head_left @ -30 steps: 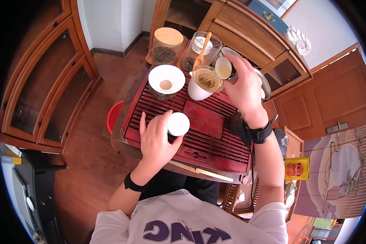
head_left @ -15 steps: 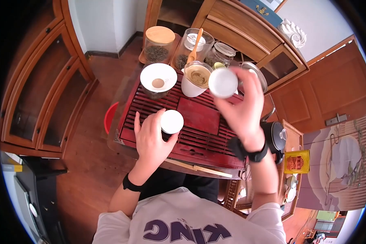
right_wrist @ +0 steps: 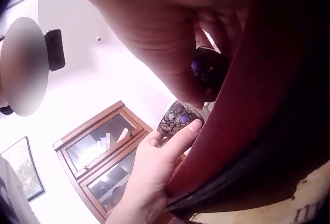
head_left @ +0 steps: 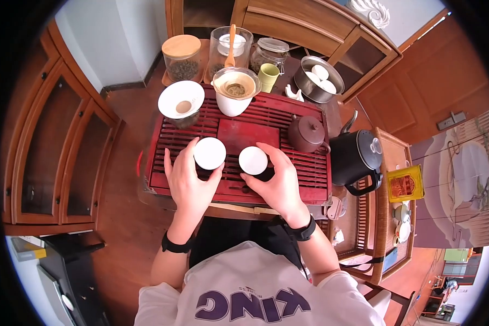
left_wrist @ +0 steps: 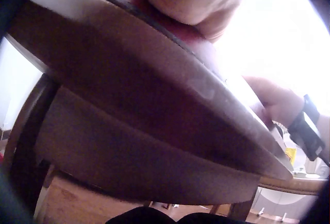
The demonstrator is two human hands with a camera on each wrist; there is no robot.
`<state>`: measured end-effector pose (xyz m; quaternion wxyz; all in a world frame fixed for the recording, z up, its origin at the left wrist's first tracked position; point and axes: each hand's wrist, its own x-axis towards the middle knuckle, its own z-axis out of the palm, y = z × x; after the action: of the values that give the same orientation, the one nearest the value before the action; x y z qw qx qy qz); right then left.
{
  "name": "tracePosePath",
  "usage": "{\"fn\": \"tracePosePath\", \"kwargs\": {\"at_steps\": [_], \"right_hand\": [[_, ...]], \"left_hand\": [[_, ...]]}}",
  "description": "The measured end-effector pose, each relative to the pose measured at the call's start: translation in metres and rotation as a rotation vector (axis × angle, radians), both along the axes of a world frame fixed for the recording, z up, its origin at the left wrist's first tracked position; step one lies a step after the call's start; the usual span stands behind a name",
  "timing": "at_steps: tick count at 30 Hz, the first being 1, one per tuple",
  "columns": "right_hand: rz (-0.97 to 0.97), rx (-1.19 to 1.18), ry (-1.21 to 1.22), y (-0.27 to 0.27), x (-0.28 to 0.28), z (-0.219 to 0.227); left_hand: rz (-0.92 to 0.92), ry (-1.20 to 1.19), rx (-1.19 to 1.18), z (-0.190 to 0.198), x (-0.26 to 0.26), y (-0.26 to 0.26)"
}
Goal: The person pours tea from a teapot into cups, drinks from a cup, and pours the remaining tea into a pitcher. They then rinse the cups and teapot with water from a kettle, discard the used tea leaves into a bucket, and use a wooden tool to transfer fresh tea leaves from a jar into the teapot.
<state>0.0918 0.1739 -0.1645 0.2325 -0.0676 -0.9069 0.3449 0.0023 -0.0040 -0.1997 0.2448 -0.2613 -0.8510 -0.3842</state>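
Near the front of the slatted red tea tray (head_left: 247, 185), my left hand (head_left: 193, 182) holds a small teacup (head_left: 209, 153), thumb and fingers curled round its sides. To its right, my right hand (head_left: 280, 182) grips a second small teacup (head_left: 254, 160) the same way. Both are white inside; the right wrist view shows a dark, patterned outside on the left-hand cup (right_wrist: 178, 121) and a dark outside on the other. The cups stand upright, a short gap apart, low over the slats. The left wrist view shows mostly the table's edge (left_wrist: 196, 87).
Behind the cups stand a white strainer (head_left: 171, 100) on a glass vessel and a white pitcher (head_left: 232, 106) topped by a filter. A brown teapot (head_left: 308, 133) sits on the tray's right, beside a black kettle (head_left: 350, 155). Jars (head_left: 182, 62), a green cup (head_left: 268, 77) and a metal bowl (head_left: 316, 93) line the back.
My right hand has brought its cup from beside the pitcher at the back down to the tray's front, next to the left-hand cup. The left hand keeps its hold; the head view has shifted.
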Motion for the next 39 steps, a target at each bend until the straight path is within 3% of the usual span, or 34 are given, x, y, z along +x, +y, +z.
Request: {"fn": "tracePosePath", "kwargs": {"at_steps": [5,7,15,21,23,24,27,34,39], "right_hand": [[-0.053,0.137,0.035,-0.01,-0.004,0.014],[0.049,0.272,0.165,-0.016,-0.015,0.026],[0.271,0.323,0.076,-0.041,-0.052,0.025],[0.094,0.068,0.312,-0.018,-0.031,0.053],[-0.052,0.019,0.321,0.001,-0.013,0.054],[-0.107,0.005,0.209,0.011,-0.002,0.053],[-0.188,0.12,0.149,0.03,0.02,0.03],[-0.031,0.092,0.021,0.02,0.034,0.009],[0.044,0.122,0.077,0.049,0.035,0.03]], "left_hand": [[0.012,0.038,0.0,-0.002,-0.001,0.003],[0.008,0.049,-0.005,-0.004,-0.002,0.002],[0.04,0.072,-0.012,-0.009,-0.003,0.002],[0.033,0.033,-0.01,-0.003,-0.001,0.004],[0.043,0.04,-0.028,-0.002,-0.001,0.004],[0.052,0.045,-0.03,-0.002,0.0,0.004],[0.051,0.058,-0.043,-0.002,-0.001,0.003],[0.072,0.035,-0.058,-0.002,0.0,0.003],[0.078,0.036,-0.038,0.001,0.001,0.005]]}}
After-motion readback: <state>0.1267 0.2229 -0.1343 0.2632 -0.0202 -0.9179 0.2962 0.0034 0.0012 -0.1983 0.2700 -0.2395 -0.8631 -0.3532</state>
